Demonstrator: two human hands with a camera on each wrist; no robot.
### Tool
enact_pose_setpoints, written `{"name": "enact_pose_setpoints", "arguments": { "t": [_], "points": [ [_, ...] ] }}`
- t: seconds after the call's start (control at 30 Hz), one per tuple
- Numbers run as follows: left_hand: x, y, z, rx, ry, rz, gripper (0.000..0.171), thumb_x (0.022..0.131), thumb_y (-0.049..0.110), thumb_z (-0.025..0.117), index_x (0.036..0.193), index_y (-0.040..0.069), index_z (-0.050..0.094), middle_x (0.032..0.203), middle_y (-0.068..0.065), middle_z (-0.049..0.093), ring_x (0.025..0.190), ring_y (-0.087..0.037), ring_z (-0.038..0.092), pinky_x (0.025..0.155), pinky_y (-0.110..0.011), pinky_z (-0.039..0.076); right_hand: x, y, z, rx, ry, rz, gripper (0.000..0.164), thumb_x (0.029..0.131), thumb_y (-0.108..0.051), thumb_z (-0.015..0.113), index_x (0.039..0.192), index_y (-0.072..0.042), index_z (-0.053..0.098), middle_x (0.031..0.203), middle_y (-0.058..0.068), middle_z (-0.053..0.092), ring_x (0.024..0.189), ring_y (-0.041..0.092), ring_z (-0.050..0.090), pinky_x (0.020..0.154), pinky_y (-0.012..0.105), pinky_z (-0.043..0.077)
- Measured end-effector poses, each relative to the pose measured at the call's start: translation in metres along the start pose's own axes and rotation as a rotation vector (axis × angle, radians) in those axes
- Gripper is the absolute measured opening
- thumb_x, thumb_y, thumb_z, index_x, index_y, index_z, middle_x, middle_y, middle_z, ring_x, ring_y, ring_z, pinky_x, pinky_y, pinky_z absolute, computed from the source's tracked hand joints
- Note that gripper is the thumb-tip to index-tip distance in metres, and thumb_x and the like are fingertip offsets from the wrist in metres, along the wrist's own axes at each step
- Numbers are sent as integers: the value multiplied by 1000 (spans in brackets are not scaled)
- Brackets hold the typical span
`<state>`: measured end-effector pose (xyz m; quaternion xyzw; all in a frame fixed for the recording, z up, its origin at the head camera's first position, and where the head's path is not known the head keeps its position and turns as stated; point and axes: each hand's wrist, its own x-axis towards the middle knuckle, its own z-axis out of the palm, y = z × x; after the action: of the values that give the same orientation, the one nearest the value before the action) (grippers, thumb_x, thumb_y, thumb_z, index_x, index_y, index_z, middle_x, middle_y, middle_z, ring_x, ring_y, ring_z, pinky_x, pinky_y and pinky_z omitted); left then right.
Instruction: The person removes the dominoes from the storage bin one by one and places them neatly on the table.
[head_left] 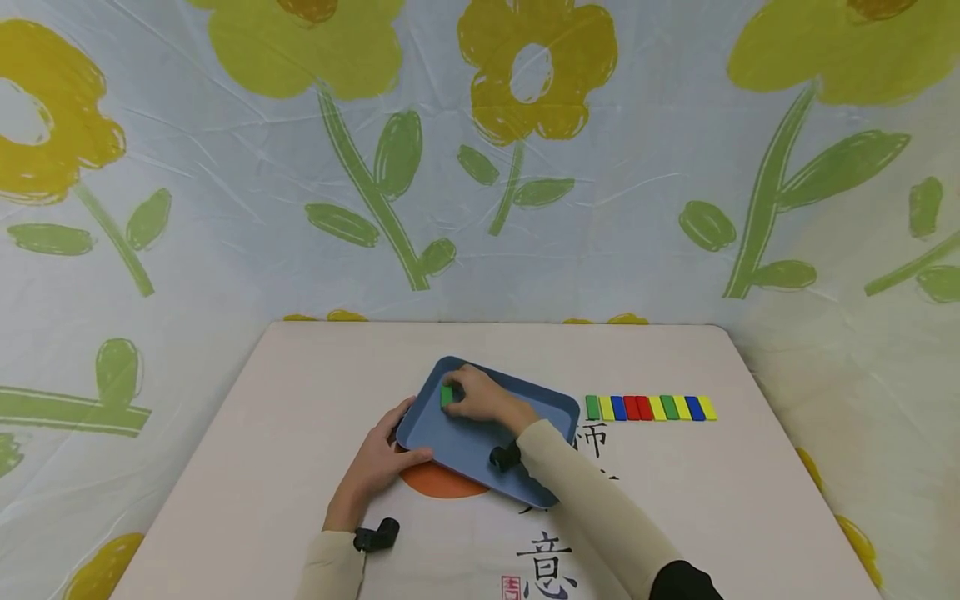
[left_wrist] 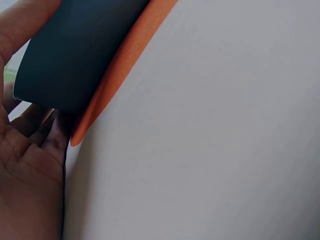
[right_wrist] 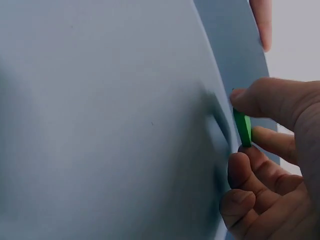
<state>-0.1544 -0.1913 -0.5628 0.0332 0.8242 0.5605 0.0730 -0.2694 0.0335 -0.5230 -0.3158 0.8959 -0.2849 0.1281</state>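
Observation:
A blue rectangular tray (head_left: 461, 442) lies at a slant near the middle of the table. Its left end is held by my left hand (head_left: 375, 462), thumb over the near rim; in the left wrist view the other fingers reach around and under the tray's dark edge (left_wrist: 75, 55). Over the tray's left part, my right hand (head_left: 483, 398) pinches a small green block (head_left: 446, 396) between thumb and fingers. The right wrist view shows that block (right_wrist: 243, 129) on edge, close to the tray's side wall (right_wrist: 227, 50).
Right of the tray, a row of several small blocks (head_left: 640, 407) in green, yellow, blue and red stands side by side. Beneath the tray lies a pale cloth with an orange circle (head_left: 442, 483) and black characters (head_left: 546, 567). A flowered curtain (head_left: 450, 275) surrounds the table.

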Motion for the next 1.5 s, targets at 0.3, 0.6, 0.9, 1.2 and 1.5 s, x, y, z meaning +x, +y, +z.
{"name": "enact_pose_setpoints", "arguments": {
  "t": [0.3, 0.6, 0.9, 1.2, 1.5],
  "points": [
    [-1, -1, 0, -8, -6, 8, 96, 84, 30, 88, 162, 27, 32, 167, -7, 31, 154, -33, 32, 124, -55, 30, -12, 5, -4, 28, 34, -32, 47, 94, -22, 74, 136, -4, 64, 133, 13, 63, 103, 21, 59, 89, 37, 53],
    [-1, 0, -1, 4, -2, 2, 97, 83, 31, 89, 162, 28, 32, 167, -7, 32, 154, -34, 33, 123, -56, 31, -36, 14, -24, 98, 64, -40, 48, 95, -15, 70, 140, -1, 61, 130, 14, 60, 82, 14, 55, 70, 28, 49],
    [-3, -1, -1, 2, 7, -19, 99, 81, 33, 90, 162, 30, 33, 167, -6, 31, 154, -34, 32, 123, -56, 32, -78, 29, -53, 111, 157, -47, 46, 94, -16, 75, 137, -3, 63, 130, 12, 62, 82, 10, 58, 70, 26, 53],
    [-2, -2, -2, 4, 8, -1, 99, 81, 34, 90, 162, 29, 33, 167, -7, 32, 153, -35, 34, 122, -57, 32, -116, 46, -79, 134, 252, 19, 46, 91, -13, 79, 134, -5, 66, 132, 14, 63, 86, 14, 61, 64, 25, 53],
    [-1, 1, 1, -3, 6, -1, 98, 81, 31, 90, 162, 27, 34, 166, -8, 34, 153, -35, 34, 123, -56, 32, -150, 62, -100, 106, 296, 57, 48, 92, -12, 78, 137, -3, 63, 137, 19, 60, 88, 18, 63, 59, 27, 50]
  ]
}}
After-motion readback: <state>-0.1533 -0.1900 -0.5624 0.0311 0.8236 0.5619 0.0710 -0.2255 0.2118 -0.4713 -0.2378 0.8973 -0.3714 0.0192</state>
